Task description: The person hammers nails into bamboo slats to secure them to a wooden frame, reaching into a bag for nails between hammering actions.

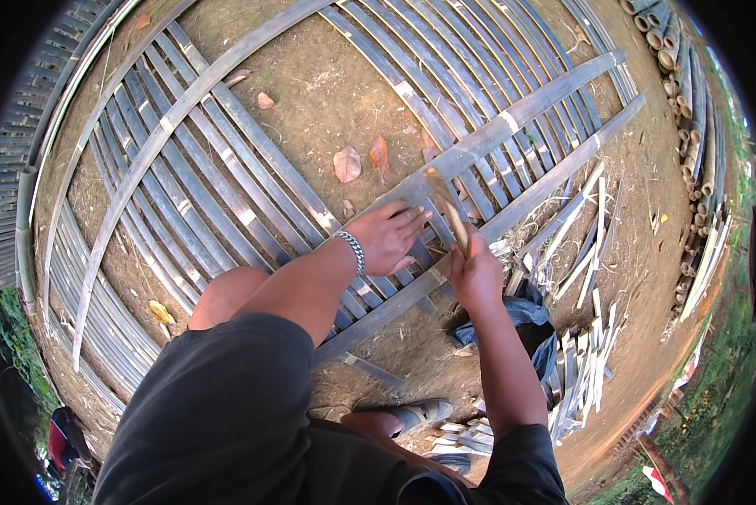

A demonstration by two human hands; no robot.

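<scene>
My left hand [388, 237], a metal bracelet on its wrist, lies flat with fingers spread on the grey bamboo slats [226, 185] where a wide crosswise bamboo strip [513, 118] runs over them. My right hand [472, 271] is closed round the handle of a chopping knife [442, 195], its blade raised over the crosswise strip just beyond my left fingertips. A second crosswise strip [555, 181] passes under my right hand. The slats lie side by side on bare earth.
Short cut bamboo pieces [584, 337] and a dark plastic bag [521, 316] lie to the right of my right arm. Bamboo poles [689, 109] are stacked at the far right. Dry leaves [347, 164] lie on the soil. My sandalled foot [420, 414] rests below.
</scene>
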